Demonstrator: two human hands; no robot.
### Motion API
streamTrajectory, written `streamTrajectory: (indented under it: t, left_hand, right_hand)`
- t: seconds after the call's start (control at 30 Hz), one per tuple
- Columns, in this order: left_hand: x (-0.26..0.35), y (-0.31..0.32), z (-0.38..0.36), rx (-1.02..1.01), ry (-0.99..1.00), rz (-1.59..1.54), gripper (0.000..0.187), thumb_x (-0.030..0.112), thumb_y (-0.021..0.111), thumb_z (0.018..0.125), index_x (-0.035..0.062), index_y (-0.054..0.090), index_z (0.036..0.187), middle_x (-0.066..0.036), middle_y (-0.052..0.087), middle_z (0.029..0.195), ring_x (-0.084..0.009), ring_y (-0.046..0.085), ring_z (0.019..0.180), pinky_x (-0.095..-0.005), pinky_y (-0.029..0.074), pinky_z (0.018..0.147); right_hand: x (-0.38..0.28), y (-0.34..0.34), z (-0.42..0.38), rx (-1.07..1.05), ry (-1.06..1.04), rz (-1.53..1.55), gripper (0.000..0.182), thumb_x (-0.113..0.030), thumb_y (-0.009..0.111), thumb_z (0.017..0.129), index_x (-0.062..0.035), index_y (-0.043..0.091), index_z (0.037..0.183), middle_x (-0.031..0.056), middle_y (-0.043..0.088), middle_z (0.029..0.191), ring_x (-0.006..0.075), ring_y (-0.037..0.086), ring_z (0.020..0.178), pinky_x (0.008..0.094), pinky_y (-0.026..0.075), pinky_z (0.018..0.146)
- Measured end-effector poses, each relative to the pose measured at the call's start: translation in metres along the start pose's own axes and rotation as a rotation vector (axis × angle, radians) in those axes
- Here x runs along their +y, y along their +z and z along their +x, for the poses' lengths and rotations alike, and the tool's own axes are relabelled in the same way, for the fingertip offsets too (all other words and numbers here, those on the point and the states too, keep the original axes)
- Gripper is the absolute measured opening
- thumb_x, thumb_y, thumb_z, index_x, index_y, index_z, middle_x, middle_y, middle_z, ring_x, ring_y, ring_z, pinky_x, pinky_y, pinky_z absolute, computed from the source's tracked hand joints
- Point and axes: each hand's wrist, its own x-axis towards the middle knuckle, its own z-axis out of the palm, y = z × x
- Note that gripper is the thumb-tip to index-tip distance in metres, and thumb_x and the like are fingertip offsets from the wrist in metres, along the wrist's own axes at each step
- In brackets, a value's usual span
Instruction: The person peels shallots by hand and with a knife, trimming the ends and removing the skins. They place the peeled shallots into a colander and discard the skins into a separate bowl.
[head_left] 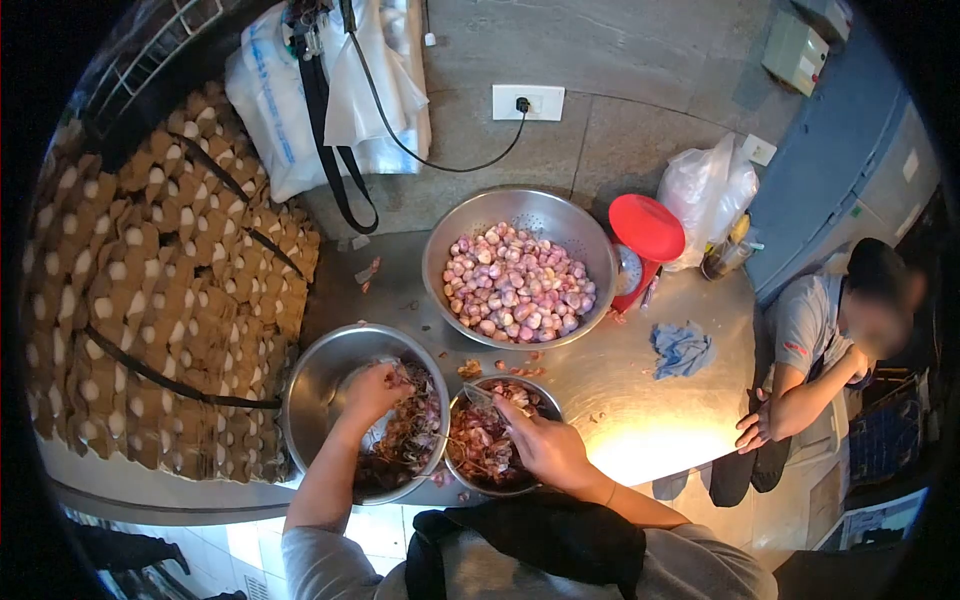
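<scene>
Far centre on the steel tabletop [640, 400]: colander [455, 235] of peeled shallots [518, 282]. Right of it: red scale [646, 232], blue cloth [682, 348]. Left: stacked egg trays [150, 280]. No legible writing. Left hand [375, 390], fingers closed on peelings [405, 440], inside the near-left bowl [320, 375]. Right hand [540, 440], grip closed on a knife [480, 394], over the small bowl [458, 478] of shallot pieces.

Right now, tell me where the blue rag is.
In the head view, the blue rag lies crumpled on the right side of the steel table, just right of the big colander of shallots and below the red kitchen scale.
</scene>
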Motion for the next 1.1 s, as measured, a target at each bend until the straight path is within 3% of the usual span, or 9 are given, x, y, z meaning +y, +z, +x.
streamTrajectory:
  t: [0.1,0.4,0.5,0.6,0.7,0.8,0.9,1.03,1.1]
  left_hand:
    - [-0.024,0.014,0.008,0.079,0.231,0.087,0.027,0.021,0.075,0.063,0.0052,0.059,0.079,-0.011,0.058,0.081,-0.0266,0.057,0.075,-0.0345,0.044,0.067]
    - [-0.031,0.021,0.01,-0.082,0.155,-0.114,0.027,0.007,0.069,0.068,0.0042,0.059,0.093,-0.008,0.06,0.08,-0.0198,0.057,0.073,-0.0304,0.045,0.07]
    - [-0.039,0.029,0.013,0.068,0.212,-0.194,0.029,0.007,0.068,0.07,0.0038,0.058,0.096,-0.008,0.06,0.076,-0.0203,0.057,0.07,-0.0293,0.045,0.068]
    - [-0.027,0.016,0.009,-0.101,0.107,-0.285,0.035,0.0,0.067,0.07,0.0018,0.056,0.104,-0.007,0.061,0.083,-0.0158,0.059,0.078,-0.0285,0.047,0.069]
    - [-0.03,0.021,0.01,-0.093,0.132,-0.38,0.028,0.001,0.067,0.072,0.0017,0.057,0.099,-0.006,0.061,0.079,-0.0135,0.058,0.072,-0.0268,0.046,0.065]
    - [-0.043,0.033,0.02,-0.058,0.062,-0.319,0.025,0.012,0.074,0.066,0.0019,0.058,0.082,-0.007,0.061,0.072,-0.0154,0.059,0.067,-0.0286,0.046,0.061]
    - [0.009,-0.002,-0.004,-0.054,0.031,-0.181,0.026,0.017,0.076,0.065,0.0027,0.057,0.076,-0.007,0.061,0.07,-0.0194,0.059,0.066,-0.0313,0.045,0.06]
    - [-0.006,0.007,0.001,0.0,0.119,-0.09,0.029,0.019,0.076,0.066,0.0027,0.056,0.08,-0.008,0.059,0.071,-0.0193,0.057,0.067,-0.0305,0.045,0.063]
    - [-0.012,0.011,0.003,-0.007,0.139,-0.128,0.026,0.016,0.074,0.068,0.0028,0.056,0.082,-0.008,0.06,0.073,-0.0197,0.057,0.068,-0.0311,0.045,0.064]
  right_hand:
    - [-0.002,-0.003,0.0,-0.001,0.01,0.005,0.05,-0.017,0.052,0.082,-0.0183,0.037,0.13,0.0143,0.06,0.067,0.0298,0.057,0.051,0.0386,0.044,0.045]
    - [0.002,0.0,-0.002,0.006,0.001,0.017,0.051,-0.019,0.051,0.083,-0.0206,0.036,0.131,0.0137,0.06,0.066,0.0295,0.056,0.049,0.0398,0.045,0.043]
    - [0.002,0.0,-0.001,0.005,-0.002,0.027,0.051,-0.019,0.051,0.083,-0.0204,0.036,0.131,0.0135,0.059,0.065,0.0296,0.056,0.049,0.0401,0.045,0.043]
    - [0.003,-0.001,-0.001,0.008,-0.015,0.05,0.05,-0.019,0.051,0.083,-0.0195,0.036,0.131,0.0139,0.061,0.068,0.0294,0.058,0.052,0.0389,0.046,0.046]
    - [0.01,-0.001,-0.003,0.066,-0.075,0.157,0.05,-0.02,0.05,0.084,-0.0169,0.035,0.132,0.0158,0.062,0.08,0.0314,0.06,0.063,0.0378,0.048,0.053]
    - [0.018,-0.005,-0.012,0.113,-0.075,0.305,0.05,-0.021,0.049,0.086,-0.0137,0.033,0.132,0.0178,0.061,0.093,0.035,0.06,0.077,0.038,0.049,0.064]
    - [0.018,-0.006,-0.013,0.166,-0.074,0.389,0.051,-0.022,0.048,0.087,-0.0112,0.03,0.133,0.0189,0.06,0.096,0.0381,0.058,0.084,0.0393,0.048,0.071]
    - [0.018,-0.007,-0.008,0.189,-0.082,0.452,0.055,-0.024,0.048,0.088,-0.0134,0.024,0.136,0.0203,0.058,0.102,0.0387,0.058,0.085,0.0404,0.048,0.072]
    - [0.026,-0.006,-0.01,0.019,-0.078,0.349,0.056,-0.026,0.048,0.087,-0.0157,0.023,0.136,0.0199,0.057,0.106,0.038,0.059,0.083,0.0407,0.048,0.07]
